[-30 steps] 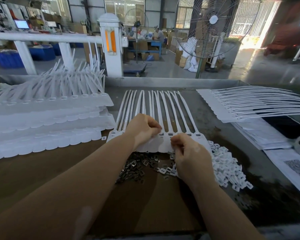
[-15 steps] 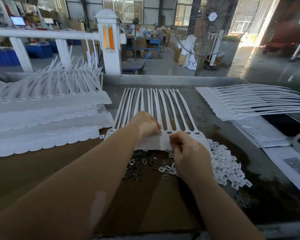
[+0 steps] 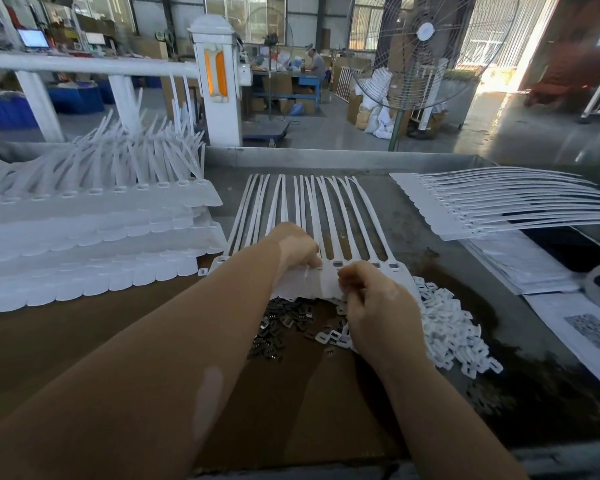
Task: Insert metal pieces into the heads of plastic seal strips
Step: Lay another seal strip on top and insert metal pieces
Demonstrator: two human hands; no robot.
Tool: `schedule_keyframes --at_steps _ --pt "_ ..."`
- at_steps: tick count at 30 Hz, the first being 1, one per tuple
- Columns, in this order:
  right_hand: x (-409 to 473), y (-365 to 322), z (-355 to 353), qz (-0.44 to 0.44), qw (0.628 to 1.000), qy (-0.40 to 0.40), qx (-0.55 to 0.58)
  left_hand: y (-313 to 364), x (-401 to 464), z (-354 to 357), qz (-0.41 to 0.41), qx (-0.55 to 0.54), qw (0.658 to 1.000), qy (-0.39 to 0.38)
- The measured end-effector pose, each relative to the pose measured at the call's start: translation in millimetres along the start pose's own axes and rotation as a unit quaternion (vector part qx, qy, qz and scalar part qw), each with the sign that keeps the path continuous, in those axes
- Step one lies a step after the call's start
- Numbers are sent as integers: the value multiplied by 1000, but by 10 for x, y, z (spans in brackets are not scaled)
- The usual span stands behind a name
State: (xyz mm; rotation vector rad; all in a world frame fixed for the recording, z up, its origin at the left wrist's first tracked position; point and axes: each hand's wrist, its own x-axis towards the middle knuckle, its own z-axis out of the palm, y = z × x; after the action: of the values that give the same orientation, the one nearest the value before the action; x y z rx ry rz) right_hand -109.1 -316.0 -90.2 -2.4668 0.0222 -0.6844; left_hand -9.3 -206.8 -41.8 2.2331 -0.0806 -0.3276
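The joined sheet of white plastic seal strips [image 3: 329, 216] lies flat on the workbench [image 3: 413, 216], tails fanned toward 12 o'clock and its row of slotted heads at the near edge, under both hands. It looks light and bendy: the long tails will likely flop if lifted, so it is best pinned down at the stiffer head band rather than taken by the tails. The left hand [image 3: 297, 251] rests curled on that band at about 10 o'clock from the right hand [image 3: 378, 306], fingertips pressing on the heads. The right hand has thumb and fingers drawn together just short of an open slot; what they hold is hidden. The metal pieces [image 3: 284, 323] sit in a dark heap toward 6 o'clock of the heads: small, thin, probably slippery, best pinched by the edges. White plastic clips [image 3: 454, 327] are piled at 4 o'clock.
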Motion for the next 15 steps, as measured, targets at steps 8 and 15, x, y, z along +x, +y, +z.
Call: schedule_keyframes --at_steps 8,15 --pt "1 14 11 4 1000 -4 8 -296 -270 -143 159 8 986 41" --pt "4 0 10 4 1000 -2 11 -385 -627 -152 269 107 953 -90"
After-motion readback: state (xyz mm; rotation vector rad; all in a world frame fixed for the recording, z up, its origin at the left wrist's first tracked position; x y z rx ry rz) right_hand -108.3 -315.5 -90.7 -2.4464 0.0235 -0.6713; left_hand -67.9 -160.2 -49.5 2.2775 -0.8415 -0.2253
